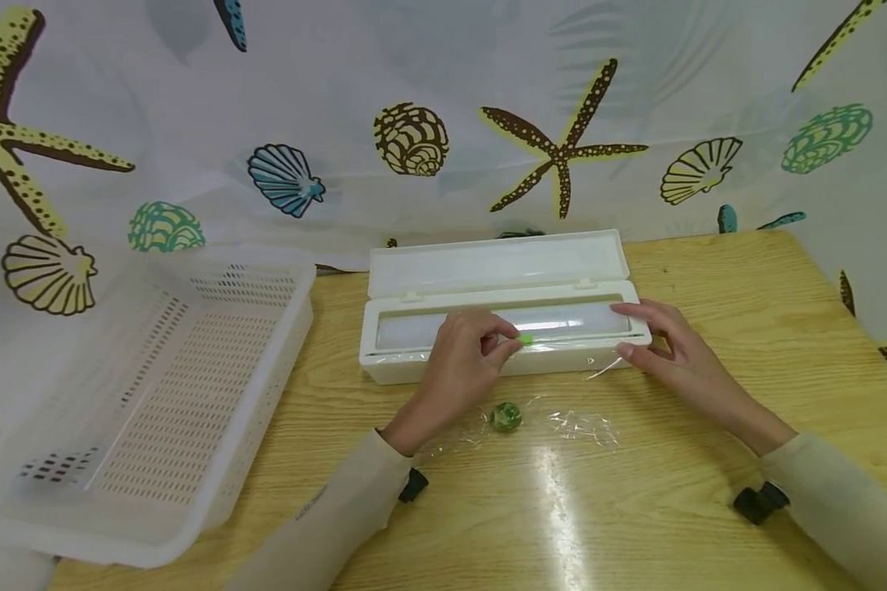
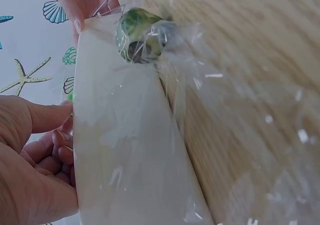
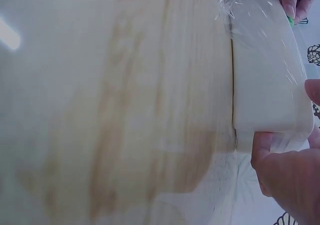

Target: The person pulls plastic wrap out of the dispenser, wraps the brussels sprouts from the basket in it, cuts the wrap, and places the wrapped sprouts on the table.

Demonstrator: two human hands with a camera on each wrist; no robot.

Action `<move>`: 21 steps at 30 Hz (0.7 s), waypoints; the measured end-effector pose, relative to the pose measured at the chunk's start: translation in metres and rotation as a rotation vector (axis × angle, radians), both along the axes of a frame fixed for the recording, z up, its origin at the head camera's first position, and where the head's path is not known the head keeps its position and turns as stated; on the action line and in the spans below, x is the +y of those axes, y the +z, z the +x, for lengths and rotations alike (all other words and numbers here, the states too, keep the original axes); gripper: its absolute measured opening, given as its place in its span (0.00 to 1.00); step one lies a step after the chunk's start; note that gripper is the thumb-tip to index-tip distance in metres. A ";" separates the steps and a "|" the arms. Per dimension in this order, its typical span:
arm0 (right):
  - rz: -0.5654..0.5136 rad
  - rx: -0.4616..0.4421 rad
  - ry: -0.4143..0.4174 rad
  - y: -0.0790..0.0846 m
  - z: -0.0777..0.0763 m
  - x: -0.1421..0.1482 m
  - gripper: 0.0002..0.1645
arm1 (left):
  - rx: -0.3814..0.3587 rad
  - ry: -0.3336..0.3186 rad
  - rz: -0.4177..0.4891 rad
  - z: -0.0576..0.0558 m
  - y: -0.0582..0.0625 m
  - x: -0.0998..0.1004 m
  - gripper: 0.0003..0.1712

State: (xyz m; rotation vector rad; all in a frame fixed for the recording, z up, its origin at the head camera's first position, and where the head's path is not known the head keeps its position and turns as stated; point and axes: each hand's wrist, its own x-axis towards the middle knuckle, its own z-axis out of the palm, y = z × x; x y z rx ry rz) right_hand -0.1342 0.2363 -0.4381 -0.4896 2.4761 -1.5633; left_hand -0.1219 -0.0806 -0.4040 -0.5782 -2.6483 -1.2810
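Observation:
A white cling film dispenser (image 1: pixel 503 361) stands lengthwise on the table with its lid (image 1: pixel 498 263) raised and a roll of cling film (image 1: pixel 562 318) inside. At mid-length, my left hand (image 1: pixel 461 349) pinches the small bright green slide cutter (image 1: pixel 526 339) on the front rim. My right hand (image 1: pixel 676 349) grips the dispenser's right end, thumb at the front. Clear film (image 2: pixel 200 85) hangs over the front wall and spreads on the table. On that film, just in front of the dispenser, lies a small roundish green mottled thing (image 1: pixel 506 417); its kind is unclear.
To the left stands a large white perforated plastic basket (image 1: pixel 266 410). Behind the wooden table (image 1: pixel 673 509) hangs a white cloth (image 1: pixel 458 74) printed with shells and starfish. Loose crumpled film reaches along the tabletop in front of the dispenser.

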 end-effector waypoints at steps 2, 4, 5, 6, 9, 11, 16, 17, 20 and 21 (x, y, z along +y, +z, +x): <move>-0.002 0.002 -0.001 0.000 0.000 0.000 0.34 | -0.003 0.002 -0.007 0.001 0.000 -0.002 0.03; -0.008 0.002 0.002 -0.001 0.001 0.000 0.34 | -0.005 0.005 -0.007 0.002 0.001 -0.005 0.03; -0.012 0.002 0.004 -0.001 0.001 0.000 0.34 | -0.005 0.006 -0.007 0.002 0.001 -0.006 0.03; -0.015 0.004 0.005 -0.001 0.001 0.000 0.34 | -0.004 0.005 -0.007 0.002 0.001 -0.007 0.03; -0.024 0.002 0.009 -0.002 0.001 0.001 0.34 | 0.004 0.002 -0.012 0.002 0.001 -0.009 0.03; -0.028 0.003 0.012 -0.002 0.001 0.001 0.34 | 0.010 -0.002 -0.013 0.002 0.002 -0.011 0.03; -0.028 0.006 0.017 -0.003 0.000 0.001 0.34 | 0.021 0.009 -0.013 0.003 0.002 -0.019 0.02; -0.026 0.006 0.016 -0.002 0.000 0.001 0.34 | 0.026 0.010 -0.015 0.003 0.002 -0.021 0.02; -0.021 0.006 0.014 -0.002 0.000 0.002 0.34 | 0.033 0.009 -0.006 0.003 0.000 -0.026 0.03; -0.019 0.006 0.014 -0.002 0.000 0.002 0.34 | 0.035 0.008 -0.005 0.003 0.000 -0.027 0.03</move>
